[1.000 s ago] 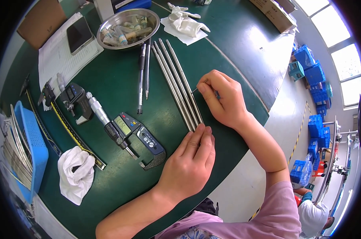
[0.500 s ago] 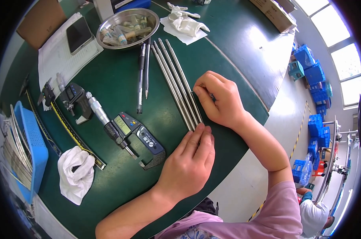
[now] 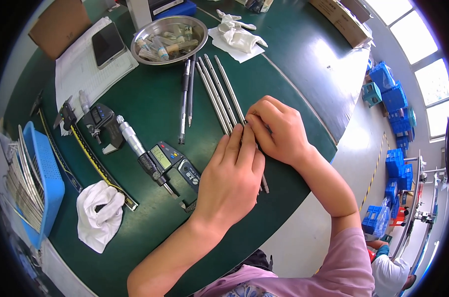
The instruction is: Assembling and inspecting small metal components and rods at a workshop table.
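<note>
Nearest, the left hand [image 3: 234, 171] lies palm down over the thin metal rods [image 3: 230, 90], its fingers stretched out rather than curled, held close together. Just beyond its fingertips, the right hand [image 3: 279, 129] is curled in narrow at the rods, thumb near the bent forefinger; whether it grips one cannot be told. The rods lie side by side on the green table [image 3: 303, 198], slanting away, and a near end shows past the left hand. Left of that hand is a micrometer [image 3: 160, 156], its screen lit; further left are a crumpled white cloth [image 3: 97, 228], a caliper [image 3: 99, 171] and a blue basket [image 3: 53, 190] of thin strips. Beyond come a second micrometer [image 3: 98, 117] and two pens [image 3: 184, 101], then papers [image 3: 78, 81] bearing a phone [image 3: 108, 45], a steel bowl [image 3: 171, 62] of vials [image 3: 161, 50], and white gloves [image 3: 237, 37]. Farthest off, blue crates [image 3: 395, 96] stand below windows [image 3: 410, 37].
</note>
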Motion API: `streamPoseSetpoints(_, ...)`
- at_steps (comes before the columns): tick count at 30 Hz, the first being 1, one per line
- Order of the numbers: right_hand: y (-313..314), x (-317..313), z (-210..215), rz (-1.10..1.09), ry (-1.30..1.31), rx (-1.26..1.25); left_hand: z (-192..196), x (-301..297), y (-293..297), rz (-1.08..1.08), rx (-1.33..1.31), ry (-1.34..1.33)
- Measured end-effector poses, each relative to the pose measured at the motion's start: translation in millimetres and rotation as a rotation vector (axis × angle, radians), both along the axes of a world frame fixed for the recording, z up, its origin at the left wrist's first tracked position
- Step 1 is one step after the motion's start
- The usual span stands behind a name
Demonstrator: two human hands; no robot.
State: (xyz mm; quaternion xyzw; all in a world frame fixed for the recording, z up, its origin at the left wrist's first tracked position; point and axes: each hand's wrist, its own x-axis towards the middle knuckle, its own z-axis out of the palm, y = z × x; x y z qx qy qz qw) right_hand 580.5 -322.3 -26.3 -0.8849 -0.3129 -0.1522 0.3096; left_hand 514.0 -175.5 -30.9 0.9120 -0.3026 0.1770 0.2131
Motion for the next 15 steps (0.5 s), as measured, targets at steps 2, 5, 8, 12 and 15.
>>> streamPoseSetpoints(2,-3,1,0,0.001,-0.019,-0.007,0,3,-2,-0.01,-0.006,0.004)
streamPoseSetpoints(5,-3,8,7,0.073,-0.041,0.033,2,5,-2,-0.019,0.016,0.027)
streamPoseSetpoints(8,5,15,30,-0.031,0.013,0.412,-4,5,-2,-0.019,0.028,0.013)
streamPoseSetpoints(12,7,37,16,-0.01,0.266,0.302,-2,2,-1,-0.025,0.023,0.003)
streamPoseSetpoints(15,11,41,2,-0.063,0.448,0.467,-4,2,2,-0.026,0.021,-0.002)
